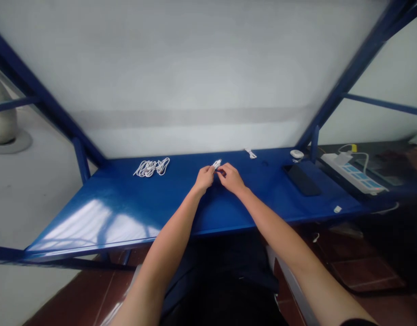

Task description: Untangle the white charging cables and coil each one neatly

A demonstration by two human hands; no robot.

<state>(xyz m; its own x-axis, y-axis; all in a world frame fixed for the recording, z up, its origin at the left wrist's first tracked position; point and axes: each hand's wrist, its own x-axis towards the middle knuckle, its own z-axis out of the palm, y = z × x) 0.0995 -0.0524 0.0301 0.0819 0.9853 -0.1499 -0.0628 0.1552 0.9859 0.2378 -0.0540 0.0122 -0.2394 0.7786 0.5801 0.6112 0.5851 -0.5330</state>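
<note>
Keeping the cable (217, 164) neat calls, we judge, for a firm left pinch and light right fingertips. Over mid-table (174, 194), our left hand (204, 178) pinches it; our right hand's (230, 177) fingers bunch narrowly beside it, grip unclear. We count one small bundle (251, 154), one phone (301, 179), one strip (354, 173); the left coils (149, 168), perhaps three.

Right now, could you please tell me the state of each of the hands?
Left hand: closed, holding a white cable bundle.
Right hand: close beside the bundle; whether it grips anything cannot be told.
</note>
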